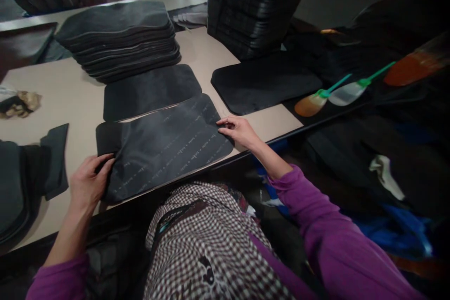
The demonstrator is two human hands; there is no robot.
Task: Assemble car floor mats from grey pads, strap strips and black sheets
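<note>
A black panel with rows of pale print (172,143) lies flat at the table's front edge. My left hand (89,176) pinches its left side, where the material is slightly rumpled. At the right side, my right hand (237,130) has thumb and fingertips closed on the panel's edge. Just behind it rests a plain black panel (153,91). Another black panel (263,79) lies to the right, apart from these two.
Behind stand a stack of black panels (123,40) and a tall dark stack (253,4). Dark pieces (12,187) lie at the left, near a crumpled scrap (21,103). Two bottles (311,103) (348,93) with green tops are on the right of the tabletop (84,108).
</note>
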